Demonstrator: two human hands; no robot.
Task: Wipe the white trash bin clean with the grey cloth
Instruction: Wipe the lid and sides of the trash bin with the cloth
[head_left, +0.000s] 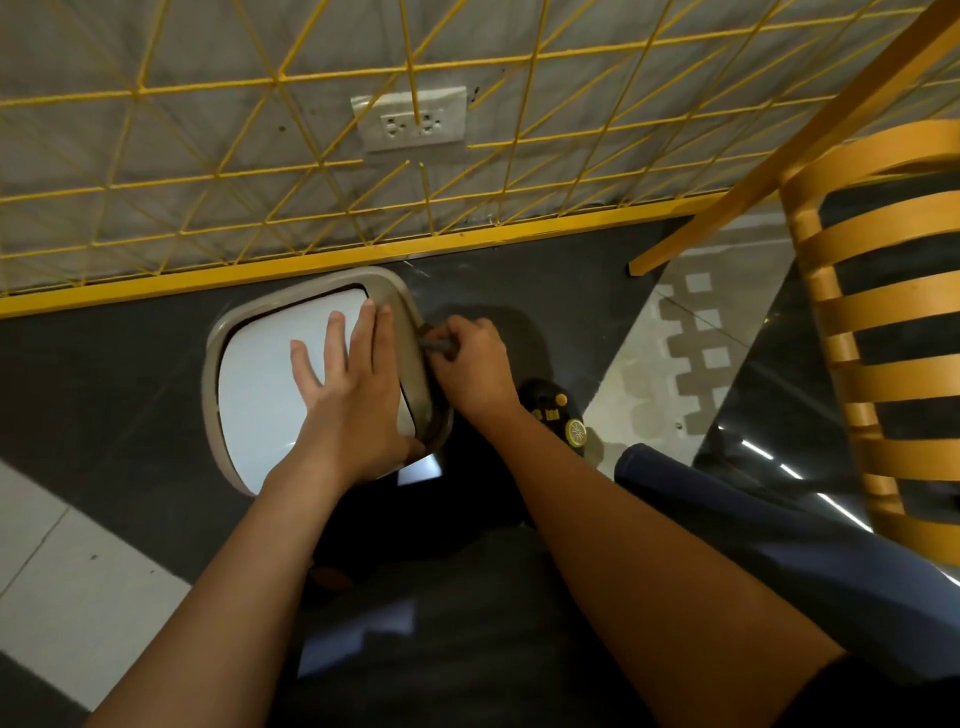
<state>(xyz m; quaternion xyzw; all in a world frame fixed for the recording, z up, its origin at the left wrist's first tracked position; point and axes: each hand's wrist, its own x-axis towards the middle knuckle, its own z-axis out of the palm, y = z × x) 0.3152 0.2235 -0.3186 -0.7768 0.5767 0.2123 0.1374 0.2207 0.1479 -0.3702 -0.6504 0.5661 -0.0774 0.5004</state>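
My left hand (349, 384) lies flat, fingers spread, on the white lid (270, 384) of the trash bin (387, 291), which stands on the dark floor (104, 374) directly below both my hands, close to the yellow wire grid (311, 171) on the wall beyond them. My right hand (475, 366) is closed around the grey cloth (439, 344) and presses it against the bin's beige rim, just right of my left fingertips. A wall socket (410, 123) sits behind the grid, above my hands. A wooden slatted chair (878, 332) stands well to the right of my right hand.
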